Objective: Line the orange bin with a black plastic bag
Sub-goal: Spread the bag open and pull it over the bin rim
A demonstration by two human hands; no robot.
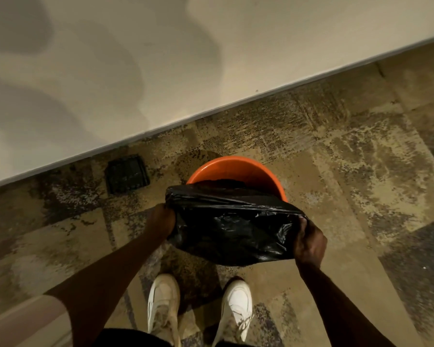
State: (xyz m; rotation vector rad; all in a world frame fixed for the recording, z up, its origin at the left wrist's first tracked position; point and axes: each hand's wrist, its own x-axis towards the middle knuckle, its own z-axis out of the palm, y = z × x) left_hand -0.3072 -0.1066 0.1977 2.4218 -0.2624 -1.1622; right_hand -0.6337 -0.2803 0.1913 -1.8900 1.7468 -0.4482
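Observation:
An orange bin (238,167) stands on the patterned carpet just ahead of my feet. A black plastic bag (233,226) is stretched across the near half of its rim and drapes down the near side, hiding that part of the bin. Part of the bag dips inside the bin. The far orange rim and inner wall are bare. My left hand (162,221) grips the bag's left edge. My right hand (310,240) grips its right edge, at the near right of the bin.
A pale wall with a baseboard (211,112) runs diagonally behind the bin. A dark square floor plate (127,176) lies in the carpet to the bin's left. My two white shoes (198,309) stand just behind the bin.

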